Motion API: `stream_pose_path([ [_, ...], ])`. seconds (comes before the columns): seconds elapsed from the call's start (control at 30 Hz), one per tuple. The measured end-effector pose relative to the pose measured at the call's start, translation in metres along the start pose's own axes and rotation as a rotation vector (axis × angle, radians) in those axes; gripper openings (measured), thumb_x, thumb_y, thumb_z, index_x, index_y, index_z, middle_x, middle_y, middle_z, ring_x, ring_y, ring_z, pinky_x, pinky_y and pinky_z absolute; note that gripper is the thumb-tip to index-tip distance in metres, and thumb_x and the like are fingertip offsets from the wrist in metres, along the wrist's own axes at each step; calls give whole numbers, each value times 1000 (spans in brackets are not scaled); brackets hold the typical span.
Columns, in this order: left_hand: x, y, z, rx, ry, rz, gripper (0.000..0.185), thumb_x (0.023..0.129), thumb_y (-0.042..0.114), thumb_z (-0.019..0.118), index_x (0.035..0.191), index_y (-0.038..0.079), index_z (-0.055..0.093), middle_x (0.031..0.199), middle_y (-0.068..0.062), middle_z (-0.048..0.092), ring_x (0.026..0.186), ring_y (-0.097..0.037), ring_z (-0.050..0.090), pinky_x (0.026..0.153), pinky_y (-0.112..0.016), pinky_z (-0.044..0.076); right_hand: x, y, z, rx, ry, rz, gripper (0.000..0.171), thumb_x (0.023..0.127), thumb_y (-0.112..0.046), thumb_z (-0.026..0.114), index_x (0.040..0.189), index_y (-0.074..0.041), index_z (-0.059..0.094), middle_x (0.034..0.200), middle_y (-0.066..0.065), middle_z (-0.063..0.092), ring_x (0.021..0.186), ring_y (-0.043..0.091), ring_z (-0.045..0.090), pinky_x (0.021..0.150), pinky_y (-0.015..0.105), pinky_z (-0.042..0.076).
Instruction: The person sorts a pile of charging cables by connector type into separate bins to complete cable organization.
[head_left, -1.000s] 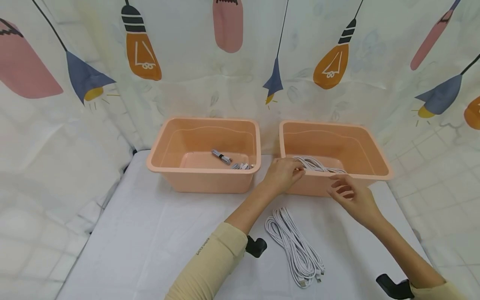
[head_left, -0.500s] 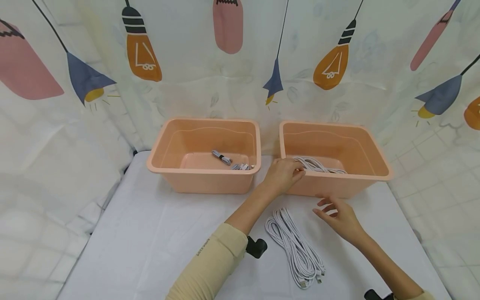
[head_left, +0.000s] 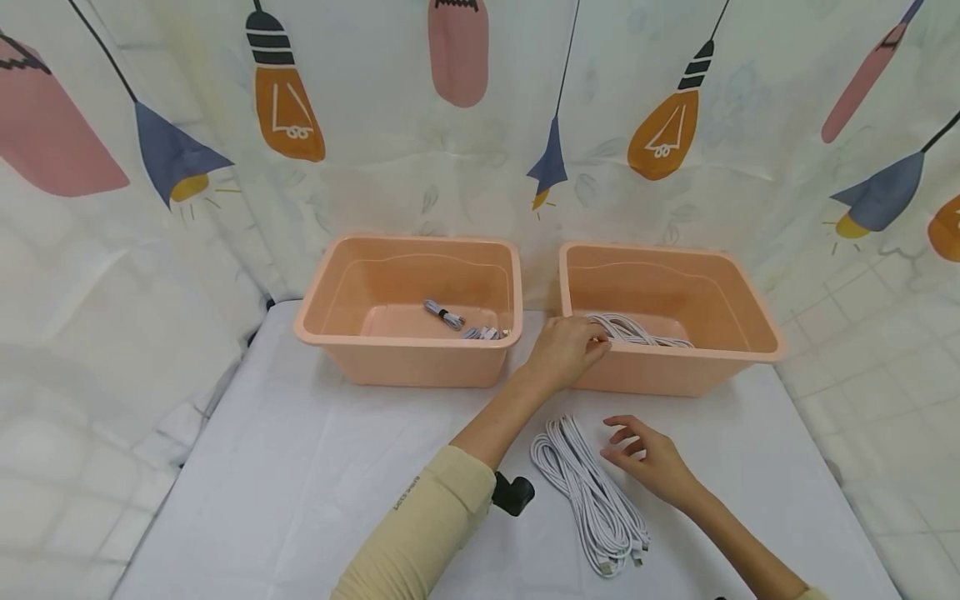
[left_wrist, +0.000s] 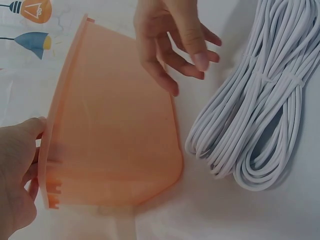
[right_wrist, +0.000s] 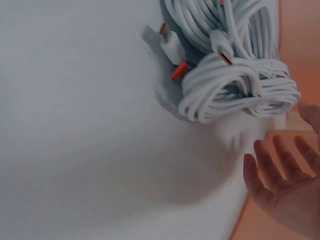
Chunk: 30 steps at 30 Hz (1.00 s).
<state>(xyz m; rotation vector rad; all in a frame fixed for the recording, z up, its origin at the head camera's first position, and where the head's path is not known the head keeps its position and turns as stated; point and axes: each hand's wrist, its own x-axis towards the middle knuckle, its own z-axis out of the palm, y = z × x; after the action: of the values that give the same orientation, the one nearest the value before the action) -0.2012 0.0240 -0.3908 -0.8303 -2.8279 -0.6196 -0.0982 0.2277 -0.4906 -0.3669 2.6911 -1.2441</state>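
And there's the left hand (head_left: 564, 350), fingers curled on the near rim of the right peach tub (head_left: 660, 375), white coiled cables (head_left: 628, 328) lying inside. The right hand (head_left: 651, 462), fingers loosely parted and holding nothing, hovers just beside the long white cable bundle (head_left: 588, 500) on the white tabletop (head_left: 360, 467). Looks like the pickup step; next calls for thumb and fingers closing round all those loops.

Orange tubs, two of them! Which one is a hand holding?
The tub on the right, with white cable inside: the left hand grips its rim. No hand touches the other tub, which has a small grey cable bundle in it.
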Motion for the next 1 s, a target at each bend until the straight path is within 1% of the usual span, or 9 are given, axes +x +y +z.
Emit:
stream_pose_path([
  [0.2,1,-1,1,1,5,4,20,107,29,64,114,21,81,110,8,80,108,-13,71,101,-39,50,-2,9,11,35,-69,16,49,91,-16,83,134,-2,63,102,7,73,84,16,68,72,25,56],
  [0.3,1,-1,1,4,6,7,21,107,30,64,115,21,81,111,8,80,109,-13,71,100,-39,50,-2,11,15,42,-86,9,49,91,-16,83,133,-1,63,98,5,71,81,13,67,71,25,56],
  [0.4,1,-1,1,3,2,6,21,107,30,64,116,21,81,112,8,79,110,-13,71,100,-39,50,-2,11,17,47,-99,-2,48,91,-15,83,133,0,63,95,3,70,77,10,65,70,24,55],
  [0.63,0,-1,1,-1,0,7,21,107,30,64,116,21,80,113,8,79,111,-13,71,100,-38,50,-1,9,19,65,-160,7,48,94,-16,80,134,1,61,93,3,69,73,9,63,68,24,53],
  [0.83,-1,-2,1,-6,6,7,21,107,30,64,115,20,80,112,7,79,110,-13,71,100,-39,50,-1,10,20,50,-171,-1,47,95,-17,79,135,0,62,91,2,67,74,7,60,68,24,52],
  [1.0,0,-2,2,-5,14,12,20,107,30,64,114,20,81,112,8,79,110,-12,71,101,-38,49,-2,9,19,30,-161,14,51,94,-17,79,136,4,60,91,2,66,75,8,60,70,24,53],
])
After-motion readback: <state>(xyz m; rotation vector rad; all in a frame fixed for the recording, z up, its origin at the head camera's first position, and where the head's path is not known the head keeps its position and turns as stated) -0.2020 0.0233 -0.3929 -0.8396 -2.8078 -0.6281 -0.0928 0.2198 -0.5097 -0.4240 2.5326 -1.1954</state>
